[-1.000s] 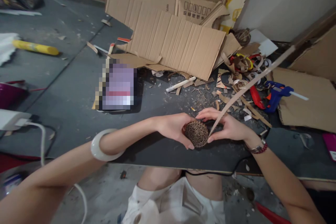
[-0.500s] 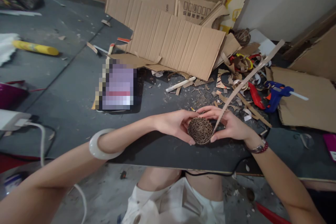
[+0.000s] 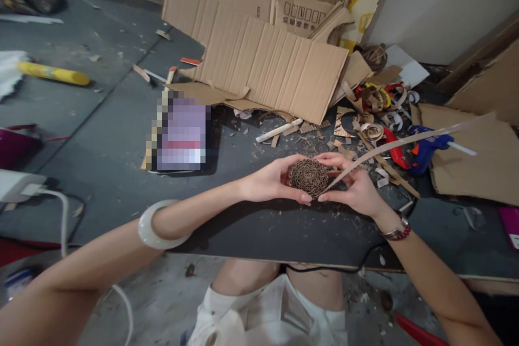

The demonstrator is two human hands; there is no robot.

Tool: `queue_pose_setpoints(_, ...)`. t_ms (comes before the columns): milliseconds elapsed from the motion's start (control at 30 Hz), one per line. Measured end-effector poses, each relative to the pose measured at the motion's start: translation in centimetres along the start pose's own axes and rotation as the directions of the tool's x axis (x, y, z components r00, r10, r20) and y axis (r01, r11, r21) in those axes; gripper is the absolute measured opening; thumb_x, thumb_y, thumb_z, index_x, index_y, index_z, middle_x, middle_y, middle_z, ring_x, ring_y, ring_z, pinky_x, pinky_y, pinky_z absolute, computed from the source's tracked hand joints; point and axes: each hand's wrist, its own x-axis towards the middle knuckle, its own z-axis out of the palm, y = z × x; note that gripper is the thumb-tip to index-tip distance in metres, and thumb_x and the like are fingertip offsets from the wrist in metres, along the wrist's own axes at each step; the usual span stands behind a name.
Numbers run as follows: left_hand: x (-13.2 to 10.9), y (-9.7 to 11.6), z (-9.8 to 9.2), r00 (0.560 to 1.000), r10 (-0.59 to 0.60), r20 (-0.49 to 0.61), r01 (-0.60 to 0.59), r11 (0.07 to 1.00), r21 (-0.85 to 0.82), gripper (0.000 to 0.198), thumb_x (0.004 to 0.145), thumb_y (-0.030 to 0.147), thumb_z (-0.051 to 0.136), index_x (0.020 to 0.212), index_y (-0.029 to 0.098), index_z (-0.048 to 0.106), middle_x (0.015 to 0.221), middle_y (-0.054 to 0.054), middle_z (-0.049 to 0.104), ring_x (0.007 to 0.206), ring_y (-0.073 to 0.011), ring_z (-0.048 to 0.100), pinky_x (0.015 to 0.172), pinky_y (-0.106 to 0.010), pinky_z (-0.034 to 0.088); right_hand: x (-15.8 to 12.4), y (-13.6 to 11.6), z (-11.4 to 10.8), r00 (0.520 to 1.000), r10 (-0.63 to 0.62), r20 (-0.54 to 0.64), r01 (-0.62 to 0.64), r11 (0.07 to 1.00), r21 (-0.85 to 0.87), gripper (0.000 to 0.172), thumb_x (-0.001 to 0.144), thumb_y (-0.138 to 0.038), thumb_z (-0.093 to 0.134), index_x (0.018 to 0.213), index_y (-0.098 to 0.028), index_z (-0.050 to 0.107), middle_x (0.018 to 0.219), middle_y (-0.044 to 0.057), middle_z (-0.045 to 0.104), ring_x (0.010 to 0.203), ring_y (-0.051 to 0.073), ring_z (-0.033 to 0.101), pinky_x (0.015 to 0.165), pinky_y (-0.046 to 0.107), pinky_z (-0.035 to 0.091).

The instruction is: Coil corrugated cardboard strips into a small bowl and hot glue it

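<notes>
The left hand [image 3: 271, 179] and right hand [image 3: 352, 186] clamp a coiled corrugated-cardboard ball [image 3: 308, 177] between them, a cardboard strip [image 3: 405, 143] trailing right; open desk [image 3: 259, 227] lies toward the front edge.

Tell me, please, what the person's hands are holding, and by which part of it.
The left hand and right hand cup a round brown corrugated-cardboard coil by its opposite sides; its loose strip trails rightward.

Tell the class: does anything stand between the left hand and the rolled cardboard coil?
Nothing visible does: the left hand touches the rolled cardboard coil directly, cupping its left side, while the right hand holds the opposite side.
</notes>
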Motion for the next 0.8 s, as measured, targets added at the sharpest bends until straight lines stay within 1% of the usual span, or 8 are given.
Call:
queue_pose_setpoints(200, -0.3, 0.0, -0.1, 0.994, -0.043, 0.103, 0.033, 0.995, 0.097, 0.056, 0.064, 0.016, 0.08, 0.113, 0.017, 0.054, 0.104, -0.004, 0.067, 0.096, -0.017, 0.065, 0.087, -0.032, 0.051, 0.2, -0.1, -1.8, 0.975, 0.051, 0.215, -0.057, 0.998, 0.021, 0.045, 0.067, -0.03, 0.08, 0.108, -0.028, 0.063, 0.128, 0.007, 0.053, 0.114, 0.022, 0.057, 0.089, 0.038, 0.054)
queue_pose_setpoints(300, -0.5, 0.1, 0.0, 0.984, -0.067, 0.166, 0.037, 0.983, 0.177, 0.054, 0.065, 0.015, 0.079, 0.113, 0.017, 0.055, 0.108, -0.006, 0.067, 0.098, -0.0181, 0.065, 0.086, -0.03, 0.051, 0.2, -0.3, -2.0, 0.96, 0.047, 0.277, -0.046, 0.999, -0.011, 0.044, 0.067, -0.031, 0.081, 0.107, -0.027, 0.063, 0.13, 0.007, 0.052, 0.119, 0.023, 0.053, 0.093, 0.04, 0.051)
queue_pose_setpoints(367, -0.6, 0.3, 0.0, 0.977, -0.083, 0.197, 0.038, 0.974, 0.222, 0.055, 0.066, 0.015, 0.079, 0.115, 0.017, 0.056, 0.111, -0.007, 0.067, 0.1, -0.0188, 0.065, 0.086, -0.03, 0.051, 0.2, -0.5, -1.9, 0.951, 0.034, 0.307, -0.019, 0.998, -0.052, 0.051, 0.067, -0.033, 0.081, 0.114, -0.029, 0.061, 0.133, 0.007, 0.05, 0.126, 0.024, 0.048, 0.098, 0.043, 0.047)
queue_pose_setpoints(467, -0.7, 0.3, -0.2, 0.964, -0.102, 0.244, 0.031, 0.96, 0.28, 0.06, 0.066, 0.016, 0.079, 0.121, 0.018, 0.054, 0.115, -0.008, 0.067, 0.103, -0.0199, 0.065, 0.088, -0.03, 0.051, 0.2, -0.8, -1.7, 0.931, 0.021, 0.365, 0.033, 0.989, -0.141, 0.065, 0.066, -0.038, 0.08, 0.126, -0.033, 0.055, 0.138, 0.007, 0.045, 0.132, 0.026, 0.04, 0.108, 0.048, 0.036)
queue_pose_setpoints(533, -0.8, 0.2, -0.3, 0.958, -0.107, 0.266, 0.018, 0.948, 0.318, 0.064, 0.066, 0.019, 0.079, 0.125, 0.019, 0.054, 0.113, -0.007, 0.068, 0.101, -0.0206, 0.066, 0.085, -0.03, 0.052, 0.2, -0.9, -1.5, 0.909, 0.014, 0.417, 0.071, 0.98, -0.188, 0.066, 0.066, -0.04, 0.08, 0.127, -0.033, 0.055, 0.141, 0.007, 0.043, 0.136, 0.027, 0.034, 0.113, 0.051, 0.026)
queue_pose_setpoints(667, -0.8, 0.0, -0.4, 0.967, -0.105, 0.233, 0.017, 0.936, 0.352, 0.071, 0.063, 0.023, 0.082, 0.128, 0.019, 0.052, 0.108, -0.007, 0.069, 0.093, -0.0207, 0.068, 0.077, -0.028, 0.053, 0.3, -1.0, -1.5, 0.877, -0.002, 0.48, 0.109, 0.975, -0.196, 0.066, 0.07, -0.041, 0.077, 0.131, -0.034, 0.052, 0.146, 0.006, 0.038, 0.14, 0.026, 0.026, 0.116, 0.051, 0.02)
queue_pose_setpoints(733, -0.8, 0.0, -0.4, 0.972, -0.119, 0.204, 0.046, 0.943, 0.331, 0.072, 0.064, 0.023, 0.081, 0.128, 0.018, 0.05, 0.108, -0.009, 0.068, 0.092, -0.0209, 0.068, 0.076, -0.029, 0.054, 0.3, -1.0, -1.7, 0.885, -0.007, 0.466, 0.111, 0.974, -0.198, 0.065, 0.071, -0.04, 0.076, 0.131, -0.034, 0.052, 0.146, 0.006, 0.038, 0.14, 0.026, 0.027, 0.116, 0.05, 0.02)
queue_pose_setpoints(800, -0.7, 0.2, -0.5, 0.975, -0.133, 0.178, 0.079, 0.956, 0.281, 0.071, 0.065, 0.022, 0.08, 0.128, 0.017, 0.047, 0.105, -0.009, 0.069, 0.089, -0.0204, 0.068, 0.075, -0.03, 0.054, 0.2, -1.1, -1.8, 0.91, -0.019, 0.415, 0.105, 0.977, -0.185, 0.062, 0.07, -0.038, 0.078, 0.127, -0.033, 0.055, 0.144, 0.006, 0.041, 0.139, 0.026, 0.03, 0.115, 0.05, 0.022)
